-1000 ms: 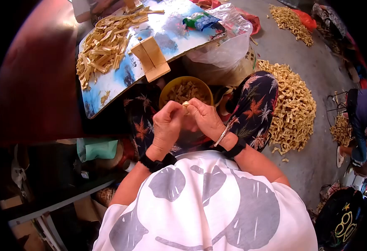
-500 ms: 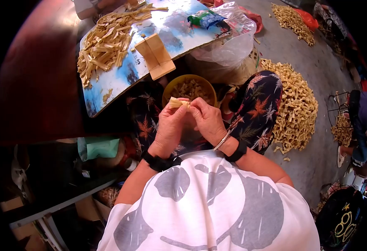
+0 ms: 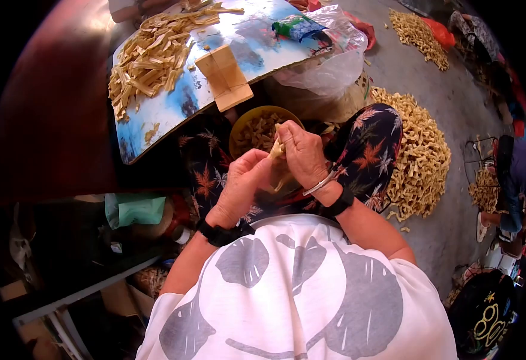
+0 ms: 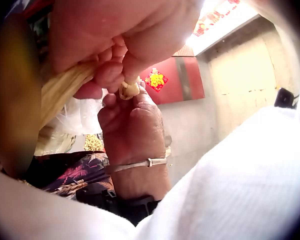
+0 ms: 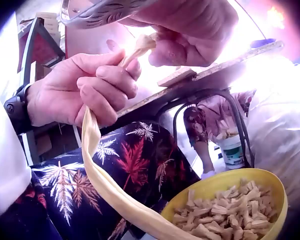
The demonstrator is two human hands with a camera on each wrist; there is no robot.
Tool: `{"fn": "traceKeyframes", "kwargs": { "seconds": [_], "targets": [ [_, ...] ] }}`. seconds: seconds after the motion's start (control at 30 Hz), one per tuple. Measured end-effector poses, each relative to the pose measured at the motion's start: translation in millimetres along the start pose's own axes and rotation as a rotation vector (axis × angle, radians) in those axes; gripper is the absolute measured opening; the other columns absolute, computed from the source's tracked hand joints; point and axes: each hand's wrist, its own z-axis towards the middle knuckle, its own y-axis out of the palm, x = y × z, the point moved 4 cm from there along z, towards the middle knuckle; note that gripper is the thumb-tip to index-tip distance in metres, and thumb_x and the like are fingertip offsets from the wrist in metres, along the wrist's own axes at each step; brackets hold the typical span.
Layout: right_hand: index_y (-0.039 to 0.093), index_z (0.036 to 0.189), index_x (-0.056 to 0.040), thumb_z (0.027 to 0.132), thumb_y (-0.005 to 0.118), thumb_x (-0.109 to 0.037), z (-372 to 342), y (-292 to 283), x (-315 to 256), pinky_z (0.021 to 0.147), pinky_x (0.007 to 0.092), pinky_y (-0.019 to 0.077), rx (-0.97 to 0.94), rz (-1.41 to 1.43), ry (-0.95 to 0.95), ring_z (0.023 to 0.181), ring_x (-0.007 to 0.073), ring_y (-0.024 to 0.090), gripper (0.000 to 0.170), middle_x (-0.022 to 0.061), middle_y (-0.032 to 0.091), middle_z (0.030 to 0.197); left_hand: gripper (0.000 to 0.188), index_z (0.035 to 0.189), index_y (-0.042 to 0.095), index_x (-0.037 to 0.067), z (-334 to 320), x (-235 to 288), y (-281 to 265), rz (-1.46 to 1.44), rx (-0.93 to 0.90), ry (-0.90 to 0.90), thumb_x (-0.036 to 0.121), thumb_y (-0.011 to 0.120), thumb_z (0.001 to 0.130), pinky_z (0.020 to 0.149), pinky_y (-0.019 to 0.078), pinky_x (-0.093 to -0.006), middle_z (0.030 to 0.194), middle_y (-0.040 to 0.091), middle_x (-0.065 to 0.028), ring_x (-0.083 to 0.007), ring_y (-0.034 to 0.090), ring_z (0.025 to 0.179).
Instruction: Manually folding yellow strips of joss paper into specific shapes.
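A long, soft pale-yellow strip (image 5: 110, 187), resembling tofu skin, runs between both hands. My left hand (image 3: 238, 183) pinches it with thumb and fingers, and its loose tail droops past the yellow bowl (image 5: 275, 192) in the right wrist view. Slightly farther forward, my right hand (image 3: 305, 155) grips the strip's other end (image 3: 279, 144) between thumb and curled fingers. A small twisted bit of strip (image 4: 130, 90) shows at the right fingertips in the left wrist view. Short pale pieces (image 5: 230, 210) fill the bowl below the hands.
A board table (image 3: 239, 54) at front left bears a heap of strips (image 3: 149, 60) and a hinged-looking wooden piece (image 3: 224, 78) on its edge. To the right, a big pile of knotted pieces (image 3: 422, 156) lies on the floor. A clear plastic bag (image 3: 335, 60) stands ahead.
The hands came from close together to slightly apart. My right hand moved forward, and the strip, bunched in the left fingers half a second ago, now stretches between them.
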Motion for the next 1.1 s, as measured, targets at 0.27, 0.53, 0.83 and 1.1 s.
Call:
{"fn": "traceKeyframes", "kwargs": {
  "seconds": [0.27,0.53,0.83,1.1],
  "targets": [
    [0.063,0.092,-0.0082,0.089,0.070,-0.017,-6,13,9,0.049,0.0200,0.0398,-0.455,0.646,0.417,0.059,0.0035,0.052,0.012,-0.0045,0.058,0.071,0.015,0.095,0.065,0.005,-2,15,-10,0.157,0.070,0.067,0.018,0.059,0.098,0.052,0.0329,-0.0165,0.072,0.050,0.0080,0.0000,0.038,0.058],
    [0.061,0.097,-0.0076,0.090,0.068,-0.014,8,14,3,0.048,0.0173,0.0333,-0.470,0.676,0.511,0.057,0.0020,0.046,0.011,-0.0049,0.056,0.074,0.017,0.094,0.066,0.003,-10,21,-31,0.139,0.025,0.015,0.019,0.060,0.098,0.048,0.0265,-0.0176,0.067,0.047,0.0083,-0.0003,0.033,0.054],
    [0.064,0.099,-0.0019,0.096,0.062,-0.019,97,23,-40,0.054,0.0238,0.0467,-0.258,0.362,0.073,0.058,0.0055,0.056,0.017,0.0011,0.063,0.074,0.011,0.096,0.067,0.000,35,108,-64,0.845,0.321,0.593,0.011,0.064,0.094,0.055,0.0419,-0.0227,0.068,0.055,0.0003,-0.0046,0.048,0.060],
    [0.060,0.099,-0.0018,0.092,0.064,-0.014,165,47,-35,0.076,0.0413,0.0511,0.093,0.015,-0.398,0.088,0.0371,0.063,0.015,0.0178,0.062,0.102,0.007,0.088,0.065,0.001,95,157,-86,1.004,0.475,0.930,0.007,0.067,0.086,0.073,0.0511,-0.0398,0.092,0.065,-0.0151,-0.0347,0.063,0.081]
  ]
}}
